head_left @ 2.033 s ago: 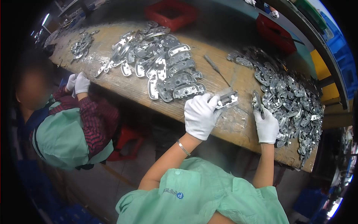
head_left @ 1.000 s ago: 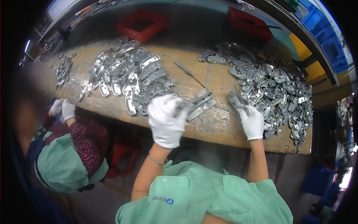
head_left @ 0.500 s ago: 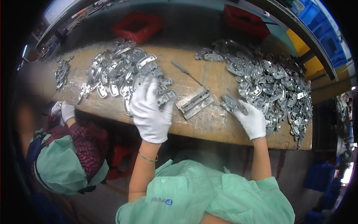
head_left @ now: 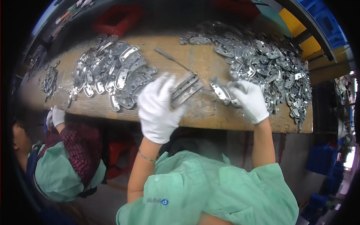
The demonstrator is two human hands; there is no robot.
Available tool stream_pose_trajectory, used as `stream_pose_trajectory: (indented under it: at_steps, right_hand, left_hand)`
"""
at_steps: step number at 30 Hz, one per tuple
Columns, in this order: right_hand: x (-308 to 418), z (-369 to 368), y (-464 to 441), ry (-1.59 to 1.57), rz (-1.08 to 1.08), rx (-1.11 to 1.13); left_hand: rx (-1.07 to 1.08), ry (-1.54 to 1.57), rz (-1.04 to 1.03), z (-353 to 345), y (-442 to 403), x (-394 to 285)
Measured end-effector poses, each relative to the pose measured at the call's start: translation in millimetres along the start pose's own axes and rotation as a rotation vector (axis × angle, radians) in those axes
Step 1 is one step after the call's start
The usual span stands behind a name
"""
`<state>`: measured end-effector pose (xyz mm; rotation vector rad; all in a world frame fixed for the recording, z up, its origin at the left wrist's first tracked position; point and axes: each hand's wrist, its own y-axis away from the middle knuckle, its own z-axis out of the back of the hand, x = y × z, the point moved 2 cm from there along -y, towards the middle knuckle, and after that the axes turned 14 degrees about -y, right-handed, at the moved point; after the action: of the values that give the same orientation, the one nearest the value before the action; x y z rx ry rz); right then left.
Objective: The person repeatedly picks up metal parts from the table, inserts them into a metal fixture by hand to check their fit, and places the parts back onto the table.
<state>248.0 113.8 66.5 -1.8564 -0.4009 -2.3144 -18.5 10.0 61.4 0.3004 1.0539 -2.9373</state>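
My left hand [head_left: 159, 108], in a white glove, is open and holds nothing that I can see. Its fingers point up the bench, over the near left end of a grooved metal block [head_left: 186, 90]. My right hand [head_left: 250, 100], also gloved, has its fingers curled at the end of a curved metal plate with holes [head_left: 220, 93]. Part of that piece lies behind the fingertips, and another bit of metal shows beneath them. Beyond the block lies a thin tool with a grey handle [head_left: 165, 54], its tip reaching the block's far edge.
Heaps of similar curved metal plates lie to the left [head_left: 122, 75] and right [head_left: 277, 71] on the wooden bench [head_left: 206, 119]. A red tray [head_left: 117, 20] stands behind. At left, a co-worker in a green cap [head_left: 60, 168] sits at the bench with gloved hands.
The view has shifted, so the bench sits higher and further left. My left hand has moved closer to the grooved block. The curved plate at my right hand has turned and shows its brighter face.
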Motion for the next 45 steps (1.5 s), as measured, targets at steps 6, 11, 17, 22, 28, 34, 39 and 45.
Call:
stream_pose_trajectory:
  at_steps: [6, 11, 17, 22, 28, 34, 39, 45]
  right_hand:
    - [-1, -69, -5, -0.093, -0.007, 0.307]
    - [-32, -90, -23, 0.072, 0.059, 0.166]
    - [13, -74, 8, 0.295, 0.248, -0.123]
    - [2, -79, 31, 0.625, 0.409, 0.068]
    - [-11, -83, 34, 0.866, 0.503, -0.053]
    - [-5, -93, 20, 1.008, 0.542, -0.052]
    - [-10, -86, 17, 0.949, 0.647, -0.078]
    - [-5, -83, 26, 0.951, 0.595, -0.053]
  left_hand:
    - [0.103, 0.115, -0.045, -23, 5, -12]
    - [0.086, 0.03, 0.157, -42, 21, -4]
    - [0.283, -0.075, 0.168, -47, 8, -1]
    - [0.231, -0.077, 0.164, -43, 5, -5]
    - [0.217, -0.032, 0.171, -51, 5, -5]
    - [0.163, -0.102, 0.148, -52, 7, -8]
    - [0.168, -0.08, 0.147, -55, 8, -7]
    - [0.158, -0.069, 0.152, -50, 5, -6]
